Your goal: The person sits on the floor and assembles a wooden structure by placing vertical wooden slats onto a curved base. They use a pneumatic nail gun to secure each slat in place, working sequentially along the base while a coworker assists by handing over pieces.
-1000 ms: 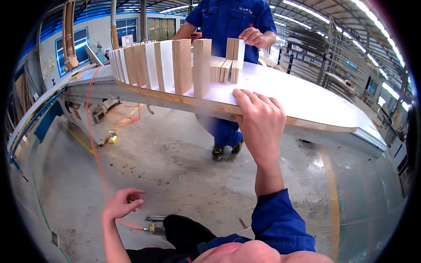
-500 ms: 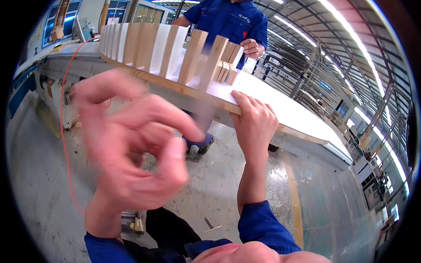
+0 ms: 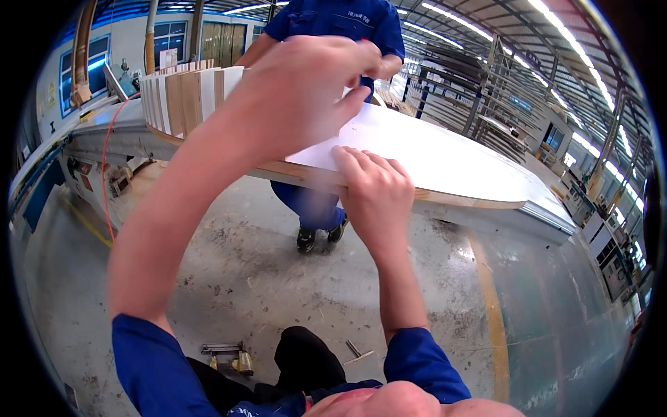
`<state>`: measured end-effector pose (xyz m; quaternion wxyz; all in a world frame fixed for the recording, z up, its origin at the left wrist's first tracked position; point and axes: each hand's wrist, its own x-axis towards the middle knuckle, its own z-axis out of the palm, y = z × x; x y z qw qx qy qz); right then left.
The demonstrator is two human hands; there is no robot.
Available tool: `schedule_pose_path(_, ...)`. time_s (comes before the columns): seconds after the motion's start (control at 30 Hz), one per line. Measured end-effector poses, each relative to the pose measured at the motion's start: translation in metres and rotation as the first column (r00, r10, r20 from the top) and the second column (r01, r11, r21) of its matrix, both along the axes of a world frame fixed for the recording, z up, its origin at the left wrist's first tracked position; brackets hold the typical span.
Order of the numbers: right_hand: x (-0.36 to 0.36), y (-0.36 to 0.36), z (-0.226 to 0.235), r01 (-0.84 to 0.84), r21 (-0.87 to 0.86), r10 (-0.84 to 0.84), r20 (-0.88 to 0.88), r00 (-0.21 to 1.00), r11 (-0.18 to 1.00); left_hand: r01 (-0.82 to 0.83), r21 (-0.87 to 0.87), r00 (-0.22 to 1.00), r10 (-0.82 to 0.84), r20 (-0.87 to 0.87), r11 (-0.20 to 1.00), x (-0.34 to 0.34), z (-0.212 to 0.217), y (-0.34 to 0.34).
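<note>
My left hand (image 3: 306,97) is raised over the white-topped board (image 3: 451,156), smeared by motion; its thumb and fingers point right, and I cannot make out whether they hold anything. My right hand (image 3: 379,191) is closed on the board's near edge, its fingertips on the white top. To the left, upright wooden strips (image 3: 189,104), some with white faces, stand in a row along the board's curved edge. My left arm covers part of that row.
A person in blue workwear (image 3: 326,24) stands across the board. A red hose (image 3: 105,174) hangs at the left. Tools (image 3: 243,363) lie on the floor by my legs. Behind the board, a rack (image 3: 451,94) holds long stock.
My left hand has swung up and away from me, from in front of the board to above it. My right hand stays on the edge. The view has shifted.
</note>
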<state>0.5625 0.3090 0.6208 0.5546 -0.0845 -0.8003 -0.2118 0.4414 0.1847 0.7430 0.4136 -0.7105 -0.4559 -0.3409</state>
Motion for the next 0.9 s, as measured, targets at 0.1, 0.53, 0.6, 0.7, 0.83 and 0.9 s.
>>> schedule_pose_path(0.1,-0.002,0.003,0.000,-0.022,-0.007,0.022,-0.031,0.999,1.000,-0.387,-0.271,0.914,0.327,-0.242,0.881,-0.004,0.016,0.058)
schedule_pose_path(0.53,-0.002,0.005,-0.001,-0.039,-0.042,0.038,-0.035,0.999,0.998,-0.704,-0.430,0.707,0.612,-0.353,0.565,-0.013,0.007,0.110)
schedule_pose_path(0.6,-0.002,0.004,-0.001,-0.044,-0.053,0.043,-0.027,0.999,0.998,-0.700,-0.421,0.712,0.611,-0.346,0.578,-0.014,0.004,0.109)
schedule_pose_path(0.7,-0.003,0.002,-0.001,-0.066,-0.056,0.065,-0.031,0.997,0.996,-0.678,-0.408,0.730,0.623,-0.280,0.611,-0.013,-0.002,0.104)
schedule_pose_path(0.83,-0.001,0.002,-0.002,-0.084,-0.055,0.081,-0.050,0.995,0.995,-0.583,-0.377,0.811,0.543,-0.218,0.720,-0.011,-0.011,0.103)
schedule_pose_path(0.9,-0.001,0.000,0.000,-0.072,-0.053,0.070,-0.034,0.997,0.996,-0.543,-0.367,0.836,0.530,-0.146,0.756,-0.013,-0.013,0.107)
